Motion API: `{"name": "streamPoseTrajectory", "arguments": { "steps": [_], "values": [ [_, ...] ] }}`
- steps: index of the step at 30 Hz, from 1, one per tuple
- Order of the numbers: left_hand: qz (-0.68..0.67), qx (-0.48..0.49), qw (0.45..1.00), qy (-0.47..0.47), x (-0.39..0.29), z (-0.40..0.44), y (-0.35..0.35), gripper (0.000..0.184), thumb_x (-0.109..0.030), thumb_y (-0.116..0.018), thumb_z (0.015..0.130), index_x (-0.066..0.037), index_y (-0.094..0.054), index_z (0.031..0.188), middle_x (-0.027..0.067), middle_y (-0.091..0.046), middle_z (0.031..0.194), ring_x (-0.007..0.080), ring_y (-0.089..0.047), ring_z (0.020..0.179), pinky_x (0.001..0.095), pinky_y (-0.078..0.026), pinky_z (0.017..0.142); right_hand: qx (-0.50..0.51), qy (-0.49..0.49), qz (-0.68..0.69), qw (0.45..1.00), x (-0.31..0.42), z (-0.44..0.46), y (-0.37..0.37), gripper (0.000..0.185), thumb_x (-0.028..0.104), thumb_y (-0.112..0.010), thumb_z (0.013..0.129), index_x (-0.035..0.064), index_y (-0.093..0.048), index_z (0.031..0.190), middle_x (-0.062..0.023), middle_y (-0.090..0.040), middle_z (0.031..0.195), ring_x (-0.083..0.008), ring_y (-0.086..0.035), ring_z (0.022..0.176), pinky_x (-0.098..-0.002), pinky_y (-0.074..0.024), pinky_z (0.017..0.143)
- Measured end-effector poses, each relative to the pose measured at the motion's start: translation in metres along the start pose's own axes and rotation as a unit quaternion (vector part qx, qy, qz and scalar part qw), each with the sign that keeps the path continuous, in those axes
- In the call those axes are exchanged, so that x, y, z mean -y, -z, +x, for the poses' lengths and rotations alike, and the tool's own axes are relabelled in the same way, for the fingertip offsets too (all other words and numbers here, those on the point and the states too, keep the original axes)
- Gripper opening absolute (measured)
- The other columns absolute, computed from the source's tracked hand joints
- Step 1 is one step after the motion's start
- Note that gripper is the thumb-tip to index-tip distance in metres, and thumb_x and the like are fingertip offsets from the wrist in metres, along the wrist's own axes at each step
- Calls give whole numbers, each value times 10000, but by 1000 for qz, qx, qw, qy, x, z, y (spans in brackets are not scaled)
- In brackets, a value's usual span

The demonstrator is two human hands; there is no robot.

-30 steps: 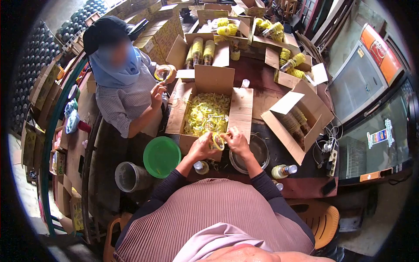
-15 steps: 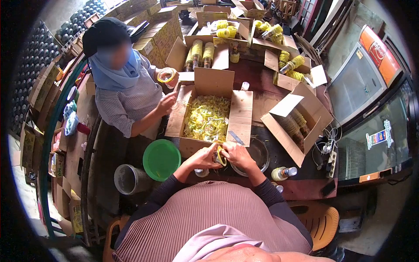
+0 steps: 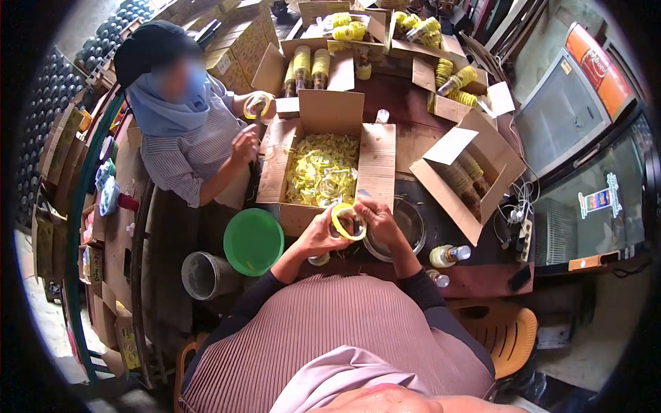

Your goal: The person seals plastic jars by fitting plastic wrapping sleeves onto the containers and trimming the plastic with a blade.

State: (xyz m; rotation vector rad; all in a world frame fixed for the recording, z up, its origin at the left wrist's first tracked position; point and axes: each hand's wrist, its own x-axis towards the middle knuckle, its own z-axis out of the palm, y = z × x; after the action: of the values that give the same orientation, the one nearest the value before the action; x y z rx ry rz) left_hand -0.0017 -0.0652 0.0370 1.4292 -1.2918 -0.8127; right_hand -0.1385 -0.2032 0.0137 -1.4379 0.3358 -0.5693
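Head view: the left hand (image 3: 320, 233) is wrapping its fingers round the left side of a yellow ring-shaped item (image 3: 337, 223), and its grip is closing firmly on that side. The right hand (image 3: 378, 219) is meeting the item at its upper right edge, thumb and fingers pinching together there; the exact contact is being partly hidden by the knuckles. The item is sitting in the air between both hands, just beyond the wearer's torso and near the front wall of an open carton (image 3: 298, 219). Its open face is pointing up towards the camera; in the view its longer axis is running from upper left to lower right, the yellow rim showing most thickly along the left and lower edges. Yellow scraps (image 3: 322, 168) are filling the carton. A round clear tub (image 3: 418, 244) is resting on the table just beside the right hand, and a capped bottle (image 3: 446, 256) is lying to the right of it. A green basin (image 3: 253, 242) is standing left of the carton. Across the table's left side, a co-worker's hand (image 3: 265, 110) is holding a similar yellow ring (image 3: 249, 106).
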Motion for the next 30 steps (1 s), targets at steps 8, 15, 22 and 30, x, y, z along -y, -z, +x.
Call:
{"name": "streamPoseTrajectory", "arguments": {
  "steps": [8, 15, 22, 30],
  "values": [
    [-144, -112, 982, 50, 20, -34, 20, 488, -38, -786, 698, -37, -476, 1075, 33, -589, 847, 77, -586, 778, 241, -501, 693, -193, 36, -65, 978, -3, 19, 80, 226, 250, -568, 953, 60, -650, 862, 6, -590, 763, -67, -496, 664, -222, -421, 600],
    [110, -138, 984, -38, 15, -16, 19, 531, -126, -827, 639, 0, -563, 1082, 116, -586, 1034, 239, -588, 989, 348, -469, 864, -100, -114, -217, 964, -37, 51, 24, 327, 149, -818, 709, -4, -620, 920, -44, -609, 846, -98, -587, 708, -269, -502, 644],
    [-58, -137, 989, 19, 23, -26, 18, 610, -101, -797, 693, -1, -459, 1191, 92, -609, 1078, 158, -603, 976, 299, -492, 858, -84, 74, -346, 932, -82, 69, 12, 543, 182, -762, 744, -20, -547, 1200, -170, -591, 1155, -258, -613, 1029, -336, -500, 869],
    [-91, -76, 992, 45, 26, -30, 20, 504, -113, -713, 801, -27, -440, 1216, 69, -578, 1075, 128, -572, 987, 287, -491, 835, -28, -44, -223, 973, -33, 34, 12, 221, 216, -627, 881, 10, -670, 949, -126, -656, 904, -241, -642, 851, -355, -501, 714]
  ]
}}
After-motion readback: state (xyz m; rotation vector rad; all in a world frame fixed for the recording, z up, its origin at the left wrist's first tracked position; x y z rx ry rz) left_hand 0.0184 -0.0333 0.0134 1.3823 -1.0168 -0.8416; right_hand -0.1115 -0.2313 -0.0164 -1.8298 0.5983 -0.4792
